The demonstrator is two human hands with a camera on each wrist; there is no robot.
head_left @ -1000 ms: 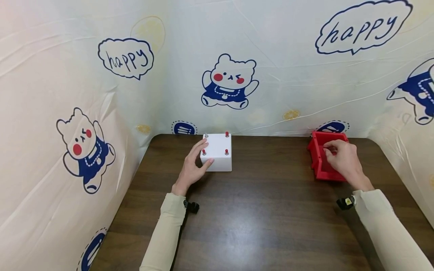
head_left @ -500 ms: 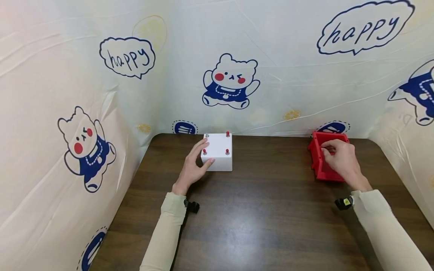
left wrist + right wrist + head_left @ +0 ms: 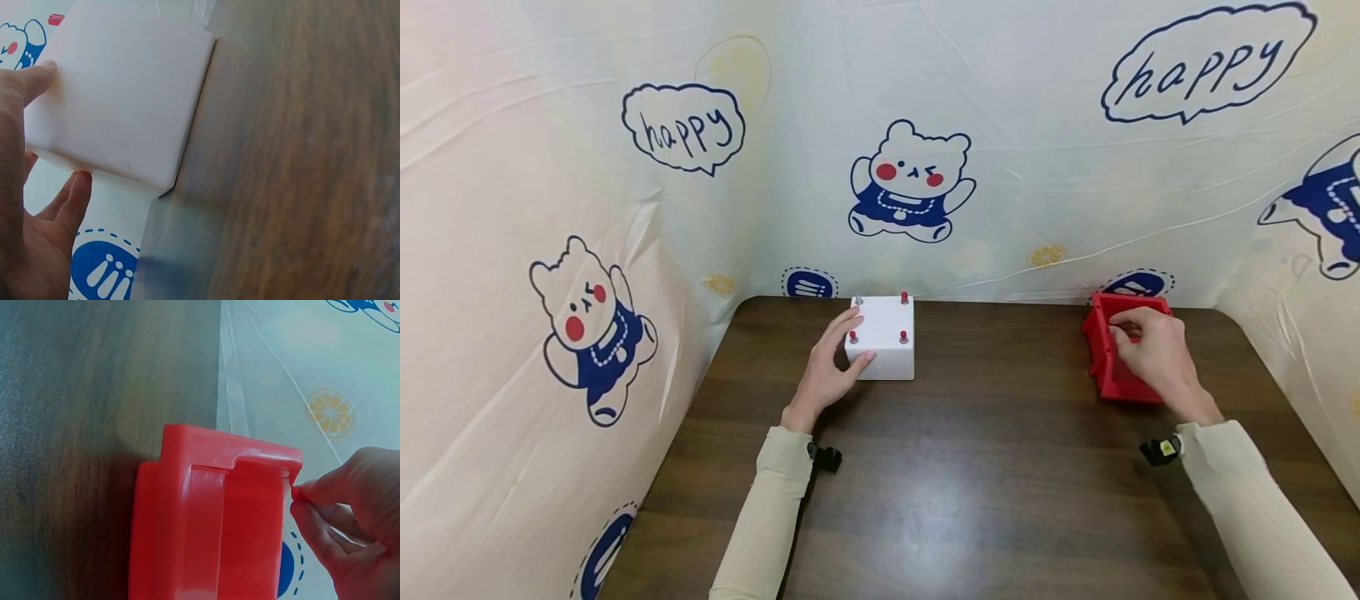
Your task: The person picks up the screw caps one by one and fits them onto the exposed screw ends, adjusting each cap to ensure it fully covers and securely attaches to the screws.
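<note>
A white box (image 3: 883, 364) stands at the back of the table. Small red caps (image 3: 904, 337) top the metal posts at three of its corners; the back left post (image 3: 859, 300) shows bare metal. My left hand (image 3: 823, 375) grips the box from the left, thumb on the front face. In the left wrist view the thumb (image 3: 44, 78) and fingers straddle the box's edge. My right hand (image 3: 1157, 358) is over an open red bin (image 3: 1101, 367). Between thumb and forefinger it pinches a small red cap (image 3: 297, 491), seen beside the bin's rim in the right wrist view.
The brown wooden table (image 3: 970, 467) reaches back to a printed cloth backdrop (image 3: 1000, 208). The cloth also hangs along both sides. Box and bin stand near the back edge, well apart.
My right hand has shifted slightly left over the bin, its fingers still drawn together. My left hand has kept its grip on the box.
</note>
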